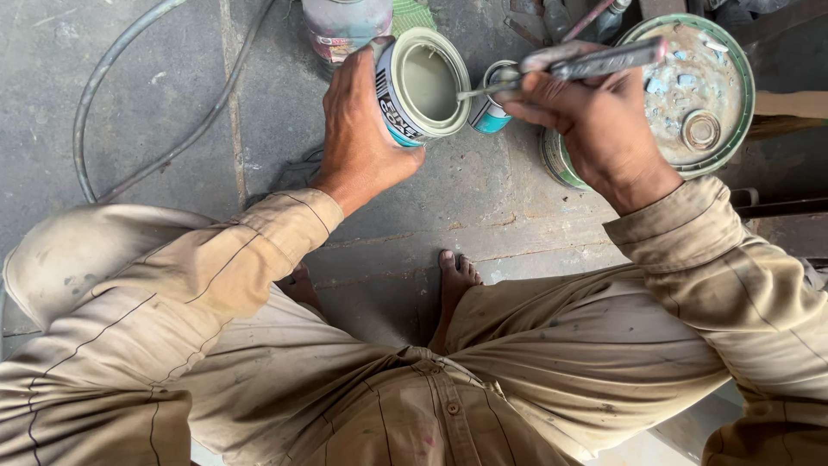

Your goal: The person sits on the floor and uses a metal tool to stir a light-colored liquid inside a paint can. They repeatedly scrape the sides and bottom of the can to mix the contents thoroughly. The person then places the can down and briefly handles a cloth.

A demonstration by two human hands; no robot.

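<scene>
Stirring step, I judge: my left hand (362, 129) grips the open paint can (423, 86) tilted above the floor, right hand (586, 121) clasps the metal tool (595, 62), tip at its mouth; next needs steady tilt.

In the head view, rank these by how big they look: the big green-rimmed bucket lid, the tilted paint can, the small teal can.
1. Bucket lid, largest.
2. Paint can, held tilted in the left hand; it sits nearer the camera, so its true size is unsure.
3. Small teal can, smallest, partly hidden.
</scene>
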